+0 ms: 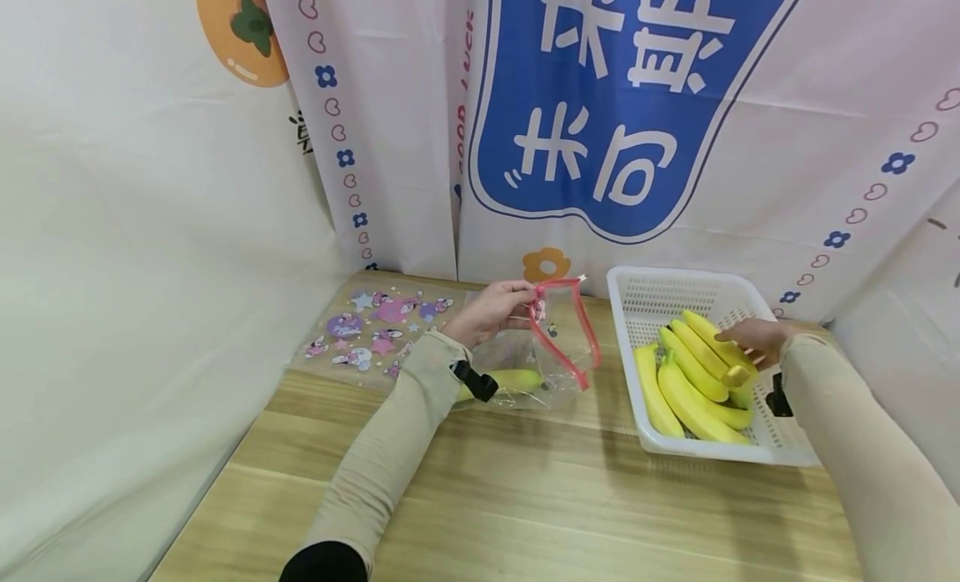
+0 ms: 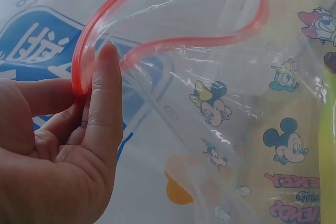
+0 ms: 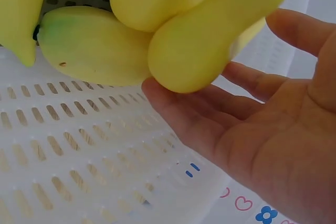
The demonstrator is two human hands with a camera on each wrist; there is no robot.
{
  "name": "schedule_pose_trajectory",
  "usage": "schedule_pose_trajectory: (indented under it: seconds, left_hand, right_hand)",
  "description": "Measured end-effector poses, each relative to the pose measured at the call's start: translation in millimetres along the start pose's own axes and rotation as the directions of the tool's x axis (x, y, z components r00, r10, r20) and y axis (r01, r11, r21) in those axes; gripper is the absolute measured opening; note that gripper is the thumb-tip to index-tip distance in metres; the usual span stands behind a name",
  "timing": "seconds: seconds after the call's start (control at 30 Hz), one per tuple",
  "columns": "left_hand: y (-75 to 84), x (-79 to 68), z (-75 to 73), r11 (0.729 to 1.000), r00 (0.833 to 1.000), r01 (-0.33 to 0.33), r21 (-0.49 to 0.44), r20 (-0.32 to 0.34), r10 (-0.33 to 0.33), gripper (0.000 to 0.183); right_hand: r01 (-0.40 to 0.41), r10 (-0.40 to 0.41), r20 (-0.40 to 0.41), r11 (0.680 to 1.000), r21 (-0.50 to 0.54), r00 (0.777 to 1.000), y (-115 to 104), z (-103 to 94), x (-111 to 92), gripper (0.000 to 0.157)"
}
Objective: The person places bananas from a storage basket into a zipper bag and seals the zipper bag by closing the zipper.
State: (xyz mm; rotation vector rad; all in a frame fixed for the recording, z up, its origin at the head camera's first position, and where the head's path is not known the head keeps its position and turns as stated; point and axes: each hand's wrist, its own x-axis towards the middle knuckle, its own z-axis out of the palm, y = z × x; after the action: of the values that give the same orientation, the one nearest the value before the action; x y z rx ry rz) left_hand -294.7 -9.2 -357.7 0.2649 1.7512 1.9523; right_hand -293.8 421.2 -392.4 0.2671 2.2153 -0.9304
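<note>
My left hand pinches the red rim of a clear zip bag printed with cartoon characters. The mouth of this bag gapes, and a banana lies inside it near the table. On the right, a white plastic basket holds several yellow bananas. My right hand reaches over its far right part, fingertips right at the upper bananas. In the right wrist view its fairly straight fingers lie alongside a banana, with the thumb on the other side.
A flat clear bag with pink and purple cartoon prints lies at the back left of the wooden table. White printed cloth hangs right behind the table, and more cloth borders the left side.
</note>
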Motion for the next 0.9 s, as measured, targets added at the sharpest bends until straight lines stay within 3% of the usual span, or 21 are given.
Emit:
schedule_pose_trajectory:
  seconds: [0.3, 0.67, 0.9]
  left_hand:
    - [-0.5, 0.3, -1.0, 1.0, 1.0, -0.006, 0.008, -0.001, 0.006, 0.025]
    - [-1.1, 1.1, -2.1, 1.0, 1.0, 0.003, 0.005, 0.005, -0.003, 0.03]
    - [-1.2, 0.3, -1.9, 1.0, 1.0, 0.004, 0.005, 0.001, -0.004, 0.028]
  right_hand:
    - [0.022, -0.022, -0.038, 1.0, 0.004, 0.999, 1.6, 0.8, -0.5, 0.05]
    - [0.074, -0.074, -0.024, 0.997, -0.001, 0.997, -0.9, 4.7, -4.1, 0.041]
    - [0.056, -0.057, 0.012, 0.992, 0.115, 0.998, 0.1, 6.4, -4.6, 0.05]
